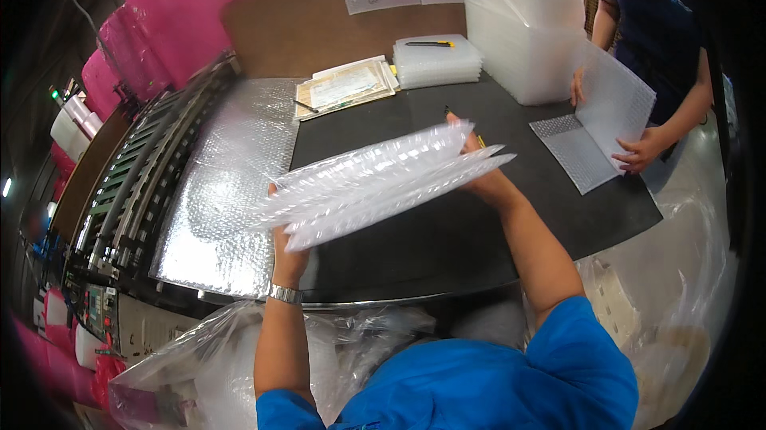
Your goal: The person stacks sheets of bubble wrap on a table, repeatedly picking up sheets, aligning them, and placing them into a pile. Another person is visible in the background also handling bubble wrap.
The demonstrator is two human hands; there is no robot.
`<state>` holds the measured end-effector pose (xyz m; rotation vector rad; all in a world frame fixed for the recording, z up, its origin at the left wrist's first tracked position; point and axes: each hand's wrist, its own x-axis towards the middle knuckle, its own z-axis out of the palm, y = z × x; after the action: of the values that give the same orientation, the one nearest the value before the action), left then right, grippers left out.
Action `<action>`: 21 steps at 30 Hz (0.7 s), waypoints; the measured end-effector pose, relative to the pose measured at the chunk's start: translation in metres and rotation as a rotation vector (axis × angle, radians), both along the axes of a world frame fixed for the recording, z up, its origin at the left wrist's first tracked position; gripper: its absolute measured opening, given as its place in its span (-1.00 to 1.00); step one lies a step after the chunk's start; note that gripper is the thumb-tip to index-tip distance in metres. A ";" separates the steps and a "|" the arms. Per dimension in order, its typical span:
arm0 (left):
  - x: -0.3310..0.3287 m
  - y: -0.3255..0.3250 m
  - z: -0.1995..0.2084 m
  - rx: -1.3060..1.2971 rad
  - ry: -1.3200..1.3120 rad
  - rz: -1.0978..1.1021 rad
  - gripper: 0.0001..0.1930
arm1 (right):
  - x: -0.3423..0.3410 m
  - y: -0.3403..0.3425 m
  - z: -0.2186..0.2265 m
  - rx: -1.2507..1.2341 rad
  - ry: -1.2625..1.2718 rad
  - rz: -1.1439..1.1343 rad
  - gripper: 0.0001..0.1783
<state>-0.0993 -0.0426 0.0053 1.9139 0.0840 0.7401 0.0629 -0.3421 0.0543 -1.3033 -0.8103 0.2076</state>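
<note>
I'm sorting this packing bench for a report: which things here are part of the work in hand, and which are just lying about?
In hand:
- fanned stack of clear bubble-wrap pouches, gripped by the left hand and right hand
- black table mat beneath them

Lying about:
- flat pile of bubble pouches with a yellow-tipped pen on top
- paperwork sheets
- silvery bubble sheet
- co-worker's bubble sheet

— What sort of place is this?

— A packing area in a factory or warehouse. At nine o'clock a bag-making machine (136, 183) feeds out a sheet of bubble wrap (231, 191) beside the dark worktop (447, 230).

— What else shows it?

— Pink film rolls (159, 15) at eleven o'clock, stacks of clear bubble bags (527, 23) at one o'clock, paperwork (345, 85) at twelve, and a co-worker (654, 31) at two o'clock folding a bubble bag (598, 127).
</note>
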 end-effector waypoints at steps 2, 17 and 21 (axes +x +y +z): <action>0.002 -0.020 0.006 -0.105 -0.165 0.007 -0.06 | -0.004 0.001 0.000 0.008 -0.032 -0.034 0.12; 0.013 -0.057 0.010 -0.402 -0.134 -0.170 -0.31 | -0.004 -0.008 -0.025 0.048 0.226 -0.010 -0.05; 0.014 -0.054 -0.005 -0.325 -0.004 -0.143 -0.17 | -0.003 -0.008 -0.036 0.033 0.221 0.019 -0.09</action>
<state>-0.0849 -0.0967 0.0000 1.5910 0.0606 0.5942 0.0595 -0.3498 0.0187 -1.2177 -0.6352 0.3455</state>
